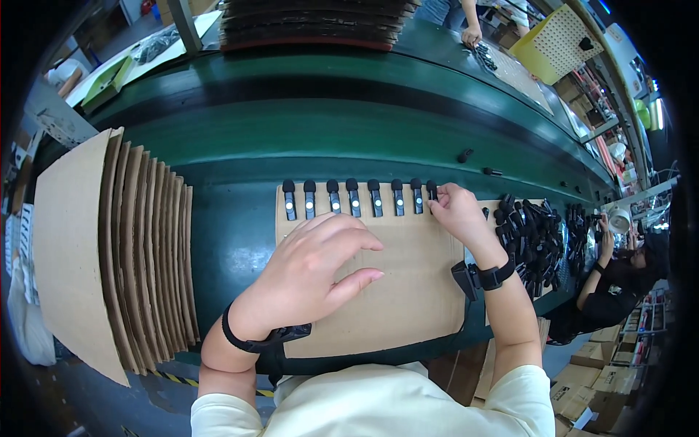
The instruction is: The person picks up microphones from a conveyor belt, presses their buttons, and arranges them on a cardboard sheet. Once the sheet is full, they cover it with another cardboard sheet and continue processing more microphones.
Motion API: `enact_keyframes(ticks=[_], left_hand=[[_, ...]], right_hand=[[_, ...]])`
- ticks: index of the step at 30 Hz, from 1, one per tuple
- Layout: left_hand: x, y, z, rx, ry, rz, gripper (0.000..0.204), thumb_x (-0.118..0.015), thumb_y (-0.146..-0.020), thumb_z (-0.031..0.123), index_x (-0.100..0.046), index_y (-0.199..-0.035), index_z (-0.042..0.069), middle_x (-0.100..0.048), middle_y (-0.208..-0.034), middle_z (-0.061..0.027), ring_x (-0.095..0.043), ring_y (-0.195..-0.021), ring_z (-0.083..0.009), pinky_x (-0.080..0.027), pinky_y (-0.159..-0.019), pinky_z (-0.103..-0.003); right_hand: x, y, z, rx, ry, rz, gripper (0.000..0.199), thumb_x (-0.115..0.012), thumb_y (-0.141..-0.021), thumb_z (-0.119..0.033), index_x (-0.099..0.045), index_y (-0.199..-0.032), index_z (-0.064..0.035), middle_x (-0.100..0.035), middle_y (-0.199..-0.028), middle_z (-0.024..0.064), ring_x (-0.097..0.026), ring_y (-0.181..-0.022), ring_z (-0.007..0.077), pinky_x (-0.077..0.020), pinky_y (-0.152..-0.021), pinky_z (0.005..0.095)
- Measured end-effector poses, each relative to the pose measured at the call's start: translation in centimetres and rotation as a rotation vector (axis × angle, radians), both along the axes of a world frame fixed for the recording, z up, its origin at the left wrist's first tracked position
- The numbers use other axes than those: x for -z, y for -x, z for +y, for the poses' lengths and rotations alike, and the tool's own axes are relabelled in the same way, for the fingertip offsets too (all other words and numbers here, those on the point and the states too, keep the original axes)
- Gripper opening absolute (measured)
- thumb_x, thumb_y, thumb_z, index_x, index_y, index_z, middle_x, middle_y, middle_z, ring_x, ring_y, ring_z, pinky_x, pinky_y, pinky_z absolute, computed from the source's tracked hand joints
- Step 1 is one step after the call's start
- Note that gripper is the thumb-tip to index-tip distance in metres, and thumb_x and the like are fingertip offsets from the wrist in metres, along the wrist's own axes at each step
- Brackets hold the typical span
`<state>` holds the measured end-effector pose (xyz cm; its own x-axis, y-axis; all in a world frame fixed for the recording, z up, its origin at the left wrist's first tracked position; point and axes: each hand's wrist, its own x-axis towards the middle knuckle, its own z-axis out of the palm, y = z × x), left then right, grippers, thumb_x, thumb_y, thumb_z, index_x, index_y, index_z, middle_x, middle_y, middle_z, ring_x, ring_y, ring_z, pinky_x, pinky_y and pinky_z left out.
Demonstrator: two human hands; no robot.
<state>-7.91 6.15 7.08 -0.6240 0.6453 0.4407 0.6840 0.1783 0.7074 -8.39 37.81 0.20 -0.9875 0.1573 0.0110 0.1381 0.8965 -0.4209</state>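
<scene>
Along the far edge of a brown cardboard sheet (393,298) lies a row of several small black wireless microphones (376,200), each with a dark foam tip pointing away from me and most with a pale round spot on the body. My right hand (460,213) is at the row's right end, its fingers closed on the last microphone (432,191), partly hidden by them. Over the left middle of the sheet hovers my left hand (313,262), fingers apart and thumb stretched out, with nothing in it. Its fingers reach toward the lower ends of the nearer microphones.
A heap of black microphones (535,240) lies right of the sheet. Stacked cardboard sheets (80,247) stand at the left. Beyond is a green conveyor belt (240,131) carrying a few loose microphones (492,172). Other people work at the far right and across the belt.
</scene>
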Motion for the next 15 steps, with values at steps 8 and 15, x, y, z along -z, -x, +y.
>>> enact_keyframes(ticks=[8, 15], left_hand=[[0.2, 0.1, 0.0, 0.000, 0.019, -0.036, 0.028, -0.078, -0.076, 0.014, -0.067, -0.100, 0.005, -0.064, -0.098, -0.0108, -0.062, -0.094, -0.0300, -0.051, -0.082, -0.038], [0.3, 0.2, 0.0, -0.011, 0.022, -0.049, 0.028, -0.078, -0.076, 0.014, -0.067, -0.100, 0.004, -0.065, -0.098, -0.0106, -0.062, -0.094, -0.0299, -0.051, -0.082, -0.038]], right_hand=[[-2.7, 1.7, 2.1, 0.068, -0.029, -0.043, 0.035, -0.072, -0.084, -0.020, -0.064, -0.107, 0.0057, -0.066, -0.079, 0.0142, -0.066, -0.075, 0.0268, -0.0530, -0.072, 0.0342], [0.3, 8.1, 9.7, -0.031, -0.403, 0.066, 0.031, -0.068, -0.085, -0.017, -0.065, -0.115, -0.0072, -0.063, -0.110, 0.0163, -0.064, -0.101, 0.0319, -0.0513, -0.089, 0.0412]])
